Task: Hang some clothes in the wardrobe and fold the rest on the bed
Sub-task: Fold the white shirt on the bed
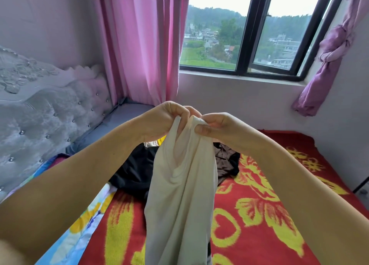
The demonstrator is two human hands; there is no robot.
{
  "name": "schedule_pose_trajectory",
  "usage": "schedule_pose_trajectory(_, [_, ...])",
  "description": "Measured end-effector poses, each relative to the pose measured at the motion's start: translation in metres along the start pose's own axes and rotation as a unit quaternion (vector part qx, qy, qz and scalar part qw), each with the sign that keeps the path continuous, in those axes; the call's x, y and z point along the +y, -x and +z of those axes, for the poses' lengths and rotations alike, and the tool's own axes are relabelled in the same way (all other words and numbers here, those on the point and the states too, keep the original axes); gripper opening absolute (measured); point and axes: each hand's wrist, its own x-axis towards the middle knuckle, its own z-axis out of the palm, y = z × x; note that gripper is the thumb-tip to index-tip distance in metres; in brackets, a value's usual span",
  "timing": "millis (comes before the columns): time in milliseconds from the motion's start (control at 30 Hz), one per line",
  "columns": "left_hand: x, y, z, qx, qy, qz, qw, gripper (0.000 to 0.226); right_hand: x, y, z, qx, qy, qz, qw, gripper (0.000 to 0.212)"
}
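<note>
Headboard (pixel 40 113): grey, tufted, stood at the far left.
Left hand (pixel 165 119): fingers curled, pinched the top edge of the cream garment (pixel 183 185).
Cream garment: hung from both hands, held up over the bed (pixel 259 214) and its red floral blanket.
Dark clothes (pixel 135 171): lay heaped on the bed behind the garment.
Right hand (pixel 215 128): thumb and fingers gripped the same top edge, just beside the left.
Window (pixel 249 35): beyond, with pink curtains.

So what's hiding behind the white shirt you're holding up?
Behind the white shirt lie black clothes and a brown garment on the red blanket. Whatever's directly behind it is covered.
</note>
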Motion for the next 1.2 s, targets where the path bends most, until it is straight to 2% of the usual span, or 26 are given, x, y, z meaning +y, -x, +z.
schedule_pose_trajectory(67, [-0.002, 0.000, -0.002, 0.026, 0.013, -0.001, 1.000, 0.038, 0.003, -0.001, 0.002, 0.019, 0.014, 0.010, 1.000, 0.026])
schedule_pose_trajectory(133, [-0.004, -0.003, -0.002, 0.083, 0.052, -0.005, 0.995, 0.031, 0.006, -0.002, 0.003, 0.077, 0.027, -0.005, 0.997, 0.032])
schedule_pose_trajectory(200, [-0.010, -0.003, 0.002, 0.141, 0.057, -0.040, 0.988, 0.011, 0.009, -0.001, 0.002, 0.129, 0.021, -0.021, 0.991, 0.033])
schedule_pose_trajectory(267, [-0.020, -0.003, 0.009, 0.172, -0.058, -0.098, 0.978, 0.017, 0.012, -0.001, 0.001, 0.153, 0.016, -0.026, 0.988, 0.034])
schedule_pose_trajectory(333, [-0.032, -0.004, 0.014, 0.164, -0.203, -0.127, 0.957, 0.014, 0.017, 0.000, 0.000, 0.169, 0.026, -0.032, 0.985, 0.036])
schedule_pose_trajectory(400, [-0.043, -0.005, 0.012, 0.156, -0.326, -0.149, 0.920, 0.027, 0.023, 0.001, -0.002, 0.199, 0.032, -0.033, 0.979, 0.038])
schedule_pose_trajectory(467, [-0.044, -0.005, 0.003, 0.125, -0.403, -0.219, 0.880, 0.026, 0.029, 0.003, -0.006, 0.226, 0.044, -0.029, 0.973, 0.033])
schedule_pose_trajectory(533, [-0.039, -0.002, -0.012, 0.093, -0.349, -0.306, 0.881, 0.017, 0.035, 0.007, -0.010, 0.227, 0.085, -0.025, 0.970, 0.025])
schedule_pose_trajectory(600, [-0.029, 0.000, -0.029, 0.080, -0.217, -0.333, 0.914, 0.027, 0.041, 0.010, -0.013, 0.222, 0.123, -0.013, 0.967, 0.018])
schedule_pose_trajectory(700, [-0.010, -0.001, -0.041, 0.083, -0.129, -0.238, 0.959, 0.026, 0.041, 0.011, -0.020, 0.224, 0.167, -0.007, 0.960, 0.012])
schedule_pose_trajectory(767, [-0.003, -0.006, -0.037, 0.106, -0.100, -0.176, 0.974, 0.021, 0.032, 0.009, -0.022, 0.221, 0.176, -0.015, 0.959, 0.013])
schedule_pose_trajectory(800, [-0.001, -0.009, -0.034, 0.112, -0.099, -0.161, 0.975, 0.021, 0.028, 0.007, -0.022, 0.219, 0.173, -0.016, 0.960, 0.014])
schedule_pose_trajectory(833, [0.000, -0.012, -0.030, 0.105, -0.117, -0.156, 0.975, 0.032, 0.024, 0.005, -0.021, 0.217, 0.169, -0.016, 0.961, 0.015])
schedule_pose_trajectory(900, [0.001, -0.018, -0.014, 0.052, -0.186, -0.137, 0.972, 0.054, 0.018, 0.001, -0.016, 0.210, 0.164, -0.017, 0.964, 0.016])
schedule_pose_trajectory(933, [-0.002, -0.021, -0.003, 0.023, -0.205, -0.116, 0.972, 0.055, 0.016, -0.001, -0.013, 0.206, 0.155, -0.020, 0.966, 0.016])
schedule_pose_trajectory(967, [-0.008, -0.026, 0.007, 0.016, -0.213, -0.092, 0.973, 0.050, 0.015, -0.003, -0.011, 0.204, 0.138, -0.025, 0.969, 0.016])
schedule_pose_trajectory(1067, [-0.017, -0.036, 0.020, 0.106, -0.176, -0.036, 0.978, 0.027, 0.014, -0.002, -0.009, 0.226, 0.070, -0.047, 0.971, 0.011])
schedule_pose_trajectory(1200, [-0.014, -0.041, 0.012, 0.122, -0.175, -0.014, 0.977, 0.004, 0.028, 0.006, -0.006, 0.242, 0.019, -0.040, 0.969, 0.014])
